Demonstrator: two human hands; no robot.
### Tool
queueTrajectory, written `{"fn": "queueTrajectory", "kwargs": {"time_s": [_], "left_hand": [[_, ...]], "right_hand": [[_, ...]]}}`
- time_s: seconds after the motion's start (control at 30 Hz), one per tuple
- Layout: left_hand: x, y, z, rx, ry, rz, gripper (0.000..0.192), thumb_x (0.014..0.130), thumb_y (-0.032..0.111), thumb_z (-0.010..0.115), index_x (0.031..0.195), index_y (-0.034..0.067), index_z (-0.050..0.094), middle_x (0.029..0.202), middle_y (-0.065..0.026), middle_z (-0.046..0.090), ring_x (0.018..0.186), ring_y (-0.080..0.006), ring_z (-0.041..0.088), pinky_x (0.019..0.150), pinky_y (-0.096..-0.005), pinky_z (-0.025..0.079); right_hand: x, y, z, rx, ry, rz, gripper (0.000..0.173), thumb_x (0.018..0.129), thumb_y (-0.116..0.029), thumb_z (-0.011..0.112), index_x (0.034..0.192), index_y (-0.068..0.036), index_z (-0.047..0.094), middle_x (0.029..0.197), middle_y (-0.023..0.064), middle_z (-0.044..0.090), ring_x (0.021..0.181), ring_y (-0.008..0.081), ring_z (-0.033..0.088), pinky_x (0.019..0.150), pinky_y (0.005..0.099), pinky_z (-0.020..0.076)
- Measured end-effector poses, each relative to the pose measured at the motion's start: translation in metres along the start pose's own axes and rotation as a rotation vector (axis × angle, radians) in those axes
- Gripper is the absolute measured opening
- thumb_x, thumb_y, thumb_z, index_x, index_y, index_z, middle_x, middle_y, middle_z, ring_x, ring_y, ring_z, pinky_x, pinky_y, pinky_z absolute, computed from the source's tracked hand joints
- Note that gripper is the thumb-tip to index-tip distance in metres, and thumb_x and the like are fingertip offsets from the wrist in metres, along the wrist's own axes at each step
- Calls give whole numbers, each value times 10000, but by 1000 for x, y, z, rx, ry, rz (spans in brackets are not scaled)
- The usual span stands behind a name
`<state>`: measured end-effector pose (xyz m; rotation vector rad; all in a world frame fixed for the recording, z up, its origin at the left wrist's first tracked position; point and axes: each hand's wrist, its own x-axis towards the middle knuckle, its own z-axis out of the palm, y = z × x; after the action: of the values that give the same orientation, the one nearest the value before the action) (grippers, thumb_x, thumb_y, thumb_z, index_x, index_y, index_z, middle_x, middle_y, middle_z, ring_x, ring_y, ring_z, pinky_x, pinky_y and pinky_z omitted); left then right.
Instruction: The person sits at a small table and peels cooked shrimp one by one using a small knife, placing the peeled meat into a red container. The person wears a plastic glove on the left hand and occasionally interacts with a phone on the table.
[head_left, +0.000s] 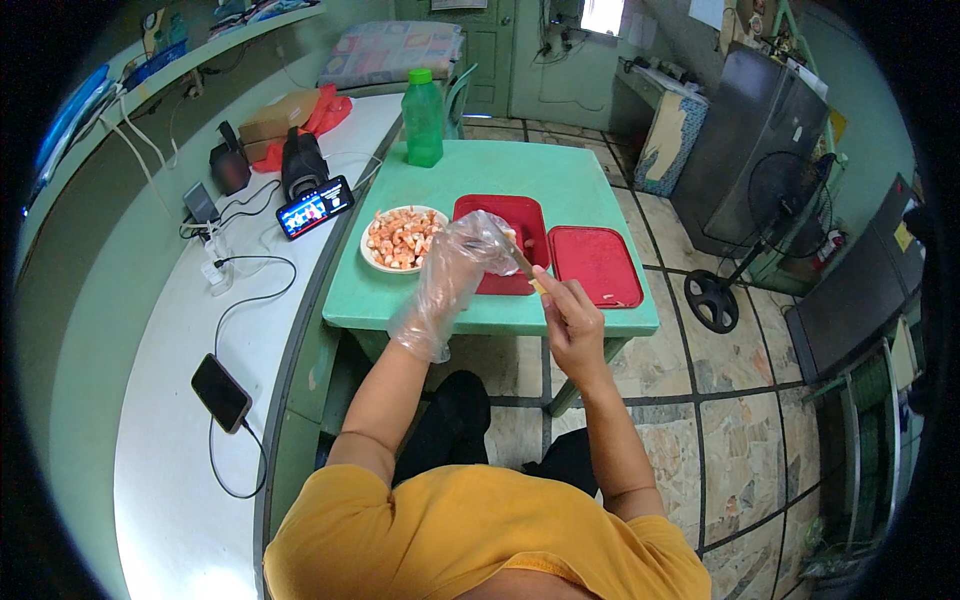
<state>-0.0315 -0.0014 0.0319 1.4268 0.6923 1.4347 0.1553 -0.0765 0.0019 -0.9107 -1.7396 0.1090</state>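
Note:
My left hand (469, 244) wears a clear plastic glove and is over the red plastic container (504, 283). A small pale piece of food (510, 234) shows at its fingertips, partly hidden, too small to name surely. In my right hand (574, 315) is a knife (519, 257), its blade angled up and left to the gloved fingers. Left of the container, a white plate (367, 255) is heaped with orange-and-white shrimp (405, 238). What lies inside the container is mostly hidden by my left hand. A red lid (598, 264) lies flat to the right, with small scraps on it.
A green bottle (423, 124) stands at the back of the green table (517, 165). The white counter (180, 337) on the left holds a lit phone (315, 208), a dark phone (222, 394) and cables. A fan (776, 202) stands on the tiled floor at right.

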Motion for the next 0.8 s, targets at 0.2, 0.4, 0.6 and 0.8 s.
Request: {"fn": "queueTrajectory", "kwargs": {"time_s": [0.2,0.4,0.6,0.8], "left_hand": [[0,2,6,-347,129,-131,61,984,78,632,988,19,644,895,-63,666,819,-164,691,725,-319,594],[2,1,4,-223,82,-70,87,986,90,618,995,6,639,882,-73,670,795,-170,699,694,-311,600],[6,-4,6,-209,95,-92,126,979,136,648,995,11,641,895,-74,678,790,-166,700,706,-310,608],[21,-18,2,-156,19,-86,137,981,138,654,1018,6,646,908,-73,695,792,-167,703,726,-309,606]], "right_hand": [[7,3,-16,-32,128,-41,475,913,95,606,1353,-76,657,902,144,637,693,248,619,616,343,493],[-1,3,-7,-7,58,27,487,917,71,627,1366,-115,657,862,129,615,666,234,595,601,337,478],[-4,13,-1,-22,78,5,425,935,85,605,1336,-44,660,824,111,581,661,172,525,585,308,418],[8,29,3,-48,34,50,483,914,56,623,1366,-110,651,861,131,616,673,256,598,615,360,490]]}}
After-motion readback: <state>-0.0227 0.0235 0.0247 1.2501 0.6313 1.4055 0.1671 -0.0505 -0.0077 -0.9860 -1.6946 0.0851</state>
